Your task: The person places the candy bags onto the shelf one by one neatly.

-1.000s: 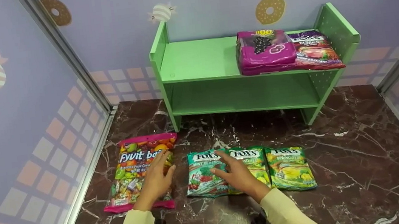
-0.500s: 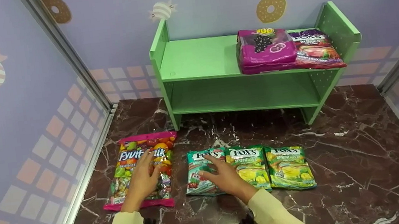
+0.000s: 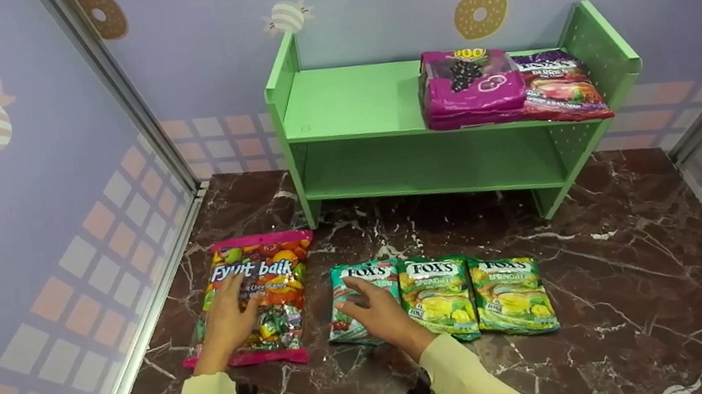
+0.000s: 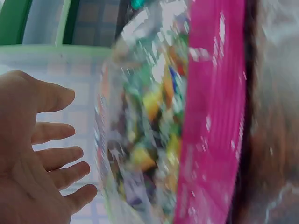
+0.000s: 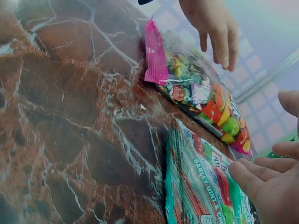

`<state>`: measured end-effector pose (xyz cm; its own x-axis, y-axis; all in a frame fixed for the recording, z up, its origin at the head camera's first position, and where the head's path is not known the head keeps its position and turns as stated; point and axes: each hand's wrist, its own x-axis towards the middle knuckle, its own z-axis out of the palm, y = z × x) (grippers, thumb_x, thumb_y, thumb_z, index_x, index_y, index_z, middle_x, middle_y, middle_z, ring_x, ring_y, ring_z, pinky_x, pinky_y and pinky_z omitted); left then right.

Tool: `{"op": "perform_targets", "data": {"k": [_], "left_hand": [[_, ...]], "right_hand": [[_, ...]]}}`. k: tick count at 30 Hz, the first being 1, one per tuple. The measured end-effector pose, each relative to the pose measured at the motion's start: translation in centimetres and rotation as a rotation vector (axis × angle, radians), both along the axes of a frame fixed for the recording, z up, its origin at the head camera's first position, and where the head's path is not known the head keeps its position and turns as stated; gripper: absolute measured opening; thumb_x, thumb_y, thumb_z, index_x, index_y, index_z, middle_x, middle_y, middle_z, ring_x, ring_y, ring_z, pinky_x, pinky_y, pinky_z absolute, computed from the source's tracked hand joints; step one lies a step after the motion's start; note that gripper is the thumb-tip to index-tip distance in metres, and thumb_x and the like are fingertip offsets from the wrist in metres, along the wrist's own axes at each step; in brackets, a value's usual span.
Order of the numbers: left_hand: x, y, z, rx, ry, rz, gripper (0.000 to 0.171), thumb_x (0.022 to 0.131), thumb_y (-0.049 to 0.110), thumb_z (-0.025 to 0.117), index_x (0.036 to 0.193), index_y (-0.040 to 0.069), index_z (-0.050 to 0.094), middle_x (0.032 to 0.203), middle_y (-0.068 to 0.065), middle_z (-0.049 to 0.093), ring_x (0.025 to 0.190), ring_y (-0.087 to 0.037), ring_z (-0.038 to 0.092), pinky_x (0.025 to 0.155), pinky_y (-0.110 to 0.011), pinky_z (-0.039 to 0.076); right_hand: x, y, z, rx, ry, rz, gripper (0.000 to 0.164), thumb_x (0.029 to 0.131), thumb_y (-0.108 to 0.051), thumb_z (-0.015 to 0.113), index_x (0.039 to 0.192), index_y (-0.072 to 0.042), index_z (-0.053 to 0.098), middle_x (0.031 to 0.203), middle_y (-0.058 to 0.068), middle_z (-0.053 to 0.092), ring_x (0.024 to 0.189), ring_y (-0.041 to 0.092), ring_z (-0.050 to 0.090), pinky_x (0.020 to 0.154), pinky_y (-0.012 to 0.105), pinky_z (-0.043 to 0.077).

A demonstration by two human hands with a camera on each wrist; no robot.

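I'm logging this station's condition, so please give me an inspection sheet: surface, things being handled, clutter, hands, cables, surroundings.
Surface: dark marbled floor, pale veins.
Things: from left to right, fruit chew bag, mint bag and two Spring Tea bags, all lying face up.
Clutter: nothing seen.
Left hand: above the fruit chew bag, fingers apart, gripping nothing.
Right hand: over the mint bag, gripping nothing; contact unclear.
Cables: nothing seen.
Surroundings: green shelf, with purple bag and Berries bag at the right of its upper board; lilac walls with printed sweets.
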<state>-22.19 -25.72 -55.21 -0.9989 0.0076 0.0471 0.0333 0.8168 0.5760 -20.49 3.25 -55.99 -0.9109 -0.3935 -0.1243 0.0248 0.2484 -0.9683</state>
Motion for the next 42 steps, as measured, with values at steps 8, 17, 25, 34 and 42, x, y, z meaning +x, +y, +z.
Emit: {"op": "perform_targets", "data": {"k": [8, 17, 25, 34, 42], "left_hand": [[-0.1, -2.0, -0.4, -0.026, -0.054, 0.066, 0.057, 0.099, 0.026, 0.052, 0.147, -0.001, 0.035, 0.157, -0.027, 0.020, 0.143, -0.047, 0.020, 0.111, -0.069, 0.018], [-0.3, -3.1, -0.4, -0.022, -0.096, 0.109, 0.059, 0.099, 0.025, 0.050, 0.148, -0.002, 0.032, 0.157, -0.029, 0.016, 0.142, -0.051, 0.020, 0.111, -0.067, 0.020], [-0.1, -4.2, -1.2, -0.011, -0.140, 0.130, 0.062, 0.101, 0.028, 0.045, 0.151, -0.002, 0.024, 0.158, -0.028, 0.014, 0.142, -0.050, 0.018, 0.112, -0.066, 0.020], [0.0, -5.0, -2.0, 0.019, -0.121, 0.156, 0.066, 0.102, 0.031, 0.044, 0.151, -0.005, 0.020, 0.156, -0.030, 0.019, 0.142, -0.049, 0.021, 0.115, -0.061, 0.021], [0.0, -5.4, -2.4, 0.053, -0.160, 0.163, 0.068, 0.102, 0.033, 0.042, 0.152, -0.005, 0.016, 0.155, -0.030, 0.021, 0.141, -0.049, 0.023, 0.114, -0.062, 0.022]], "right_hand": [[-0.1, -1.3, -0.1, -0.006, -0.016, -0.008, 0.066, 0.095, -0.042, 0.059, 0.150, -0.014, 0.036, 0.150, 0.016, 0.043, 0.134, 0.034, 0.047, 0.103, 0.047, 0.046], [0.0, -2.2, 0.1, -0.025, -0.070, -0.002, 0.066, 0.093, -0.047, 0.060, 0.149, -0.022, 0.037, 0.154, 0.007, 0.038, 0.137, 0.030, 0.044, 0.105, 0.046, 0.045], [0.0, -3.5, 0.1, -0.066, -0.099, -0.019, 0.065, 0.094, -0.043, 0.061, 0.149, -0.018, 0.037, 0.151, 0.014, 0.041, 0.135, 0.033, 0.046, 0.104, 0.047, 0.045], [0.2, -4.8, -0.8, -0.066, -0.101, -0.024, 0.066, 0.094, -0.044, 0.060, 0.149, -0.015, 0.037, 0.152, 0.016, 0.039, 0.136, 0.035, 0.045, 0.105, 0.048, 0.045], [0.1, -5.8, -1.1, -0.094, -0.141, -0.037, 0.067, 0.095, -0.040, 0.060, 0.150, -0.012, 0.035, 0.152, 0.014, 0.040, 0.135, 0.033, 0.046, 0.104, 0.048, 0.045]]}}
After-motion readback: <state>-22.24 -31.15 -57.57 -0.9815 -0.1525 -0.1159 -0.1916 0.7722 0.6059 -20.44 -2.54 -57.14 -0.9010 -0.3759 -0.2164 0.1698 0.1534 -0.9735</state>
